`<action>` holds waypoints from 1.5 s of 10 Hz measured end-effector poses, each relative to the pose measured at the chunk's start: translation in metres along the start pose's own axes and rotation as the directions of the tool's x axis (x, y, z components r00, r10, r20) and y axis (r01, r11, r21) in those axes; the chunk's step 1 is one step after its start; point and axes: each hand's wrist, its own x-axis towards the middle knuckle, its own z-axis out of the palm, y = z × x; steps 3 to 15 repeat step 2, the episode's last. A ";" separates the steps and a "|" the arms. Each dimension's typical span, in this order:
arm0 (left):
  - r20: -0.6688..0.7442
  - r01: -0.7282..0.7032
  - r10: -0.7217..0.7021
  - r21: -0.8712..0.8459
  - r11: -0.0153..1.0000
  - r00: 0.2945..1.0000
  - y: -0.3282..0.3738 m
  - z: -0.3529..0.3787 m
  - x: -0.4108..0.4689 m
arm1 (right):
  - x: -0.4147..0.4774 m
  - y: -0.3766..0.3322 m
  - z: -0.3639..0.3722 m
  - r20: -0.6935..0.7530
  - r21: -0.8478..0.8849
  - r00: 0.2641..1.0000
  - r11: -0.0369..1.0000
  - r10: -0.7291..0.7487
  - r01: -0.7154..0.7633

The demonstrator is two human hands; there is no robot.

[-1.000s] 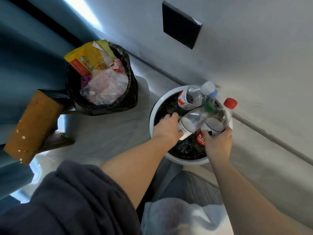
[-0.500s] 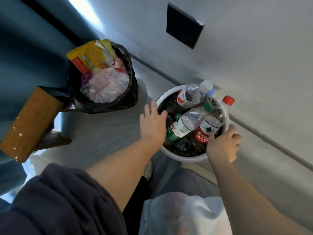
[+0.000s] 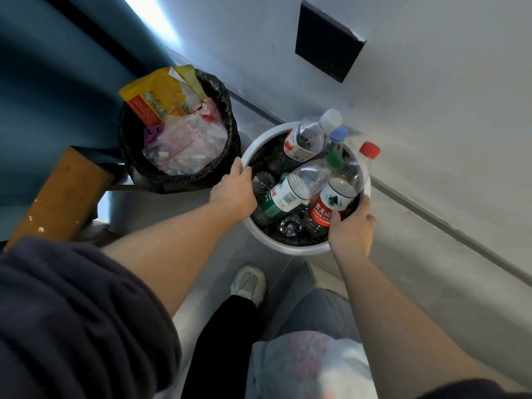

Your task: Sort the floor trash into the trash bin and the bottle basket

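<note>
At centre frame, the left hand [image 3: 234, 191] and right hand [image 3: 352, 228] each curl over opposite sides of the smooth white round rim of the bottle basket [image 3: 290, 249], probably to steady or shift it. Clear plastic bottles [image 3: 305, 180] lie heaped inside. Upper left, the black-lined trash bin [image 3: 184, 182] holds crinkled wrappers [image 3: 187, 145].

A pale grey wall [image 3: 431, 90] fills the right and far side, carrying a black square panel [image 3: 329, 43]. A teal surface [image 3: 43, 82] covers the far left, with a bright strip of light [image 3: 149, 18] between them. A speckled brown wooden board [image 3: 60, 197] sits at the left, beside the grey floor [image 3: 161, 205].
</note>
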 end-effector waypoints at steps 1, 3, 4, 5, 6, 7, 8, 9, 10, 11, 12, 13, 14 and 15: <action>0.096 0.022 -0.026 0.045 0.999 0.995 -0.008 -0.013 0.000 | -0.006 -0.009 0.000 0.077 -0.011 0.997 1.000 -0.001 0.002; 0.085 -0.037 0.027 0.115 0.993 0.996 -0.013 -0.023 -0.013 | -0.021 -0.021 -0.007 0.088 -0.161 0.996 0.987 0.008 0.006; 0.085 -0.037 0.027 0.115 0.993 0.996 -0.013 -0.023 -0.013 | -0.021 -0.021 -0.007 0.088 -0.161 0.996 0.987 0.008 0.006; 0.085 -0.037 0.027 0.115 0.993 0.996 -0.013 -0.023 -0.013 | -0.021 -0.021 -0.007 0.088 -0.161 0.996 0.987 0.008 0.006; 0.085 -0.037 0.027 0.115 0.993 0.996 -0.013 -0.023 -0.013 | -0.021 -0.021 -0.007 0.088 -0.161 0.996 0.987 0.008 0.006; 0.085 -0.037 0.027 0.115 0.993 0.996 -0.013 -0.023 -0.013 | -0.021 -0.021 -0.007 0.088 -0.161 0.996 0.987 0.008 0.006; 0.085 -0.037 0.027 0.115 0.993 0.996 -0.013 -0.023 -0.013 | -0.021 -0.021 -0.007 0.088 -0.161 0.996 0.987 0.008 0.006; 0.085 -0.037 0.027 0.115 0.993 0.996 -0.013 -0.023 -0.013 | -0.021 -0.021 -0.007 0.088 -0.161 0.996 0.987 0.008 0.006; 0.085 -0.037 0.027 0.115 0.993 0.996 -0.013 -0.023 -0.013 | -0.021 -0.021 -0.007 0.088 -0.161 0.996 0.987 0.008 0.006; 0.085 -0.037 0.027 0.115 0.993 0.996 -0.013 -0.023 -0.013 | -0.021 -0.021 -0.007 0.088 -0.161 0.996 0.987 0.008 0.006; 0.085 -0.037 0.027 0.115 0.993 0.996 -0.013 -0.023 -0.013 | -0.021 -0.021 -0.007 0.088 -0.161 0.996 0.987 0.008 0.006; 0.085 -0.037 0.027 0.115 0.993 0.996 -0.013 -0.023 -0.013 | -0.021 -0.021 -0.007 0.088 -0.161 0.996 0.987 0.008 0.006; 0.085 -0.037 0.027 0.115 0.993 0.996 -0.013 -0.023 -0.013 | -0.021 -0.021 -0.007 0.088 -0.161 0.996 0.987 0.008 0.006; 0.085 -0.037 0.027 0.115 0.993 0.996 -0.013 -0.023 -0.013 | -0.021 -0.021 -0.007 0.088 -0.161 0.996 0.987 0.008 0.006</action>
